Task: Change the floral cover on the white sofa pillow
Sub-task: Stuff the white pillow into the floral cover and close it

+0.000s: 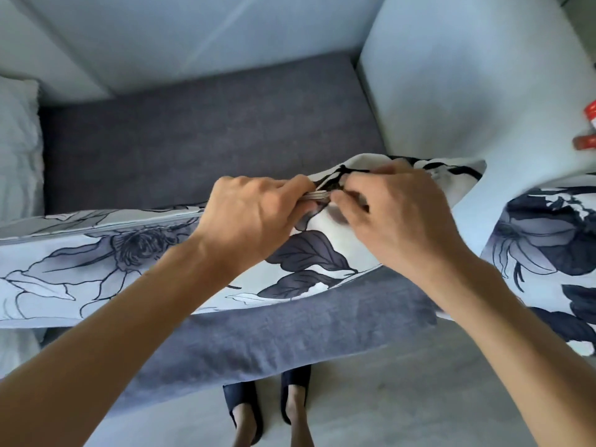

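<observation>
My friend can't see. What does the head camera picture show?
Two hands, left hand and right hand, pinch the top edge of a floral pillow cover over a grey sofa seat. Slippered feet stand below.

Our two hands meet, fingertips almost touching.

Our left hand (248,217) reaches in from the lower left, knuckles up, fingers curled and pinching at their tips. Our right hand (396,217) comes in from the lower right, its fingers (346,196) bent inward and pinching too, facing the left. Both forearms are bare and angled toward each other. Our feet (267,411) stand below in dark slippers.
</observation>
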